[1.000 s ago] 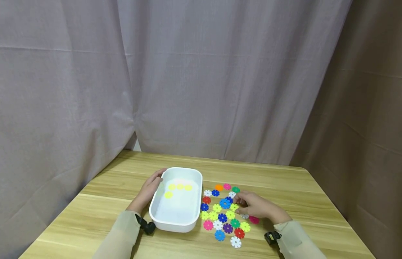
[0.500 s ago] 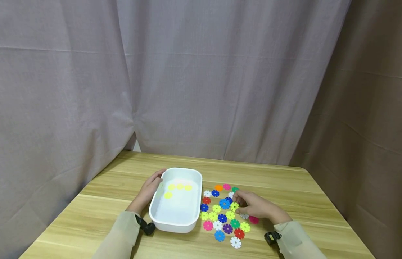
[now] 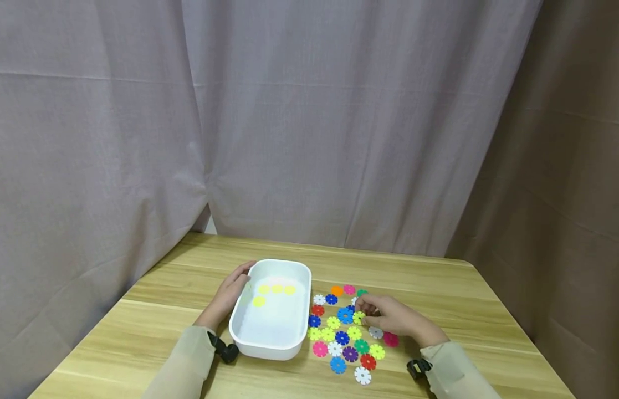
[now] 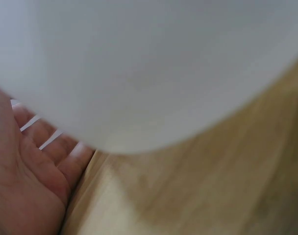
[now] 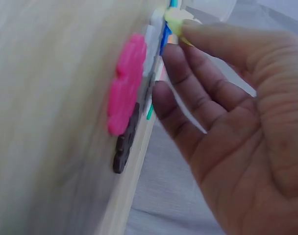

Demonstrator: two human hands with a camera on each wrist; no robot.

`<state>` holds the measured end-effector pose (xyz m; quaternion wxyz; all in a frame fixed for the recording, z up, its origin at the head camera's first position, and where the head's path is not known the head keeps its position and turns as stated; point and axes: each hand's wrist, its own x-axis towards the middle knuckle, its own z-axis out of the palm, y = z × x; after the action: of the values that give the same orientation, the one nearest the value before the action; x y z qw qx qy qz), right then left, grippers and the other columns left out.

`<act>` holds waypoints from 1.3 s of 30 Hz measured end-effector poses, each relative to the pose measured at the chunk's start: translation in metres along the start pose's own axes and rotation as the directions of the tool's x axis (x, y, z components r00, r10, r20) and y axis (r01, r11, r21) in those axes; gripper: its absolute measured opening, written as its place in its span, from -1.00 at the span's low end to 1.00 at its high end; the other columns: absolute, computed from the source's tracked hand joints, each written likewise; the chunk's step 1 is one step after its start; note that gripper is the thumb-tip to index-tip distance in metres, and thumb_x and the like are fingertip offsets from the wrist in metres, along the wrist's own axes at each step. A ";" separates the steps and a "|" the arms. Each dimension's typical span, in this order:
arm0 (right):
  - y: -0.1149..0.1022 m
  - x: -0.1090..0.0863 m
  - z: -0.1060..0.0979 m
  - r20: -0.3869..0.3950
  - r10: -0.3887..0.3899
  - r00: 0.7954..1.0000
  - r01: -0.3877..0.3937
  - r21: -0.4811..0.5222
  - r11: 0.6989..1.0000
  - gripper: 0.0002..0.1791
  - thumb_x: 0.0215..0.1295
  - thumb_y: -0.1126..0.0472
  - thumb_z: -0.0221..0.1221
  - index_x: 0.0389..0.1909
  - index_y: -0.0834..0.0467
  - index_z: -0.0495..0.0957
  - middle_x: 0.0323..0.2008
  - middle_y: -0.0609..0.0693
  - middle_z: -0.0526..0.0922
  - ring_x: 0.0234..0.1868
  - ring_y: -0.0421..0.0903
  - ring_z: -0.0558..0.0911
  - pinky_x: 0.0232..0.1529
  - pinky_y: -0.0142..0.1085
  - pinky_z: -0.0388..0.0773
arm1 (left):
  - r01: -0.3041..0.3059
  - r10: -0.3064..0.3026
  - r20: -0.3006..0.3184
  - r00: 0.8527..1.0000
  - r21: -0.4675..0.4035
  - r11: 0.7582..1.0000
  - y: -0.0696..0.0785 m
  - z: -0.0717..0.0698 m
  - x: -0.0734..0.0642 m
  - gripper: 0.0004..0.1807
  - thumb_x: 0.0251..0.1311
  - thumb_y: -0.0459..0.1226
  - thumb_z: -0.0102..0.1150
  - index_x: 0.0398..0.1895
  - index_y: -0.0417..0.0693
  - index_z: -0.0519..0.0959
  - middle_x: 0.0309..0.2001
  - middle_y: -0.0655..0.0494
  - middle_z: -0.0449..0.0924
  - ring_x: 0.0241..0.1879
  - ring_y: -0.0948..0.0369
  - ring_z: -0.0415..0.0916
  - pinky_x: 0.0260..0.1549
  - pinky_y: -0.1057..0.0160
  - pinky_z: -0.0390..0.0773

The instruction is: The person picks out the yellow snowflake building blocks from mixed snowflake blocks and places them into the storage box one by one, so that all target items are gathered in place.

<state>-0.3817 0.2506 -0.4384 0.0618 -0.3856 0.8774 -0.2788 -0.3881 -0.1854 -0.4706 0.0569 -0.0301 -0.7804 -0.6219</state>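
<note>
My left hand [image 3: 231, 291] holds the left side of a white plastic tray [image 3: 270, 351]; in the left wrist view its fingers [image 4: 48, 142] lie against the tray's outer wall. Several yellow discs [image 3: 277, 288] lie inside the tray. To its right, my right hand [image 3: 391, 317] pinches a yellow-green notched plastic disc [image 3: 358, 317] between thumb and forefinger, just over the spread of loose discs. That disc [image 5: 174, 22] also shows at the fingertips in the right wrist view, where the other fingers are loosely bent.
Flat notched discs of many colours lie beside the tray, among them a blue one [image 3: 338, 364], a pink one [image 3: 390, 339] and a white one [image 3: 362, 375]. Grey curtains [image 3: 314, 138] hang behind and beside the wooden table [image 3: 419, 271].
My right hand has shifted slightly left, with the yellow-green disc now between its fingertips. The left hand and the tray have stayed in place.
</note>
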 end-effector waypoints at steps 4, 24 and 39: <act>-0.004 0.003 -0.002 -0.040 -0.042 0.998 0.041 -0.030 0.999 -0.82 0.38 0.28 0.23 -0.03 0.08 0.58 -0.24 -0.12 0.64 -0.20 -0.22 0.60 -0.16 -0.30 0.63 | -0.004 0.004 -0.002 1.000 -0.008 1.000 0.000 0.000 0.000 -0.47 0.46 -0.15 -0.15 0.48 0.14 0.34 0.50 -0.02 0.22 0.48 -0.07 0.15 0.44 -0.12 0.13; -0.040 0.043 -0.001 -0.081 -0.108 0.991 0.109 -0.002 0.994 -0.80 0.44 0.19 0.20 0.02 0.04 0.62 -0.20 -0.20 0.68 -0.21 -0.25 0.63 -0.17 -0.33 0.65 | -0.013 0.013 0.000 1.000 -0.005 1.000 -0.001 -0.001 -0.001 -0.47 0.46 -0.16 -0.15 0.47 0.12 0.35 0.49 -0.03 0.26 0.46 -0.07 0.18 0.43 -0.12 0.15; -0.062 0.065 0.001 -0.097 -0.191 0.977 0.194 0.020 0.981 -0.78 0.39 0.27 0.24 0.02 0.08 0.63 -0.27 -0.10 0.69 -0.30 -0.24 0.62 -0.30 -0.33 0.66 | 0.000 0.001 0.011 1.000 -0.021 1.000 0.000 -0.001 -0.001 -0.47 0.47 -0.15 -0.16 0.48 0.12 0.34 0.49 -0.06 0.24 0.45 -0.08 0.19 0.42 -0.13 0.18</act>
<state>-0.3869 0.1700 -0.3987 -0.0016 -0.4539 0.8337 -0.3144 -0.3867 -0.1861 -0.4705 0.0526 -0.0342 -0.7742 -0.6298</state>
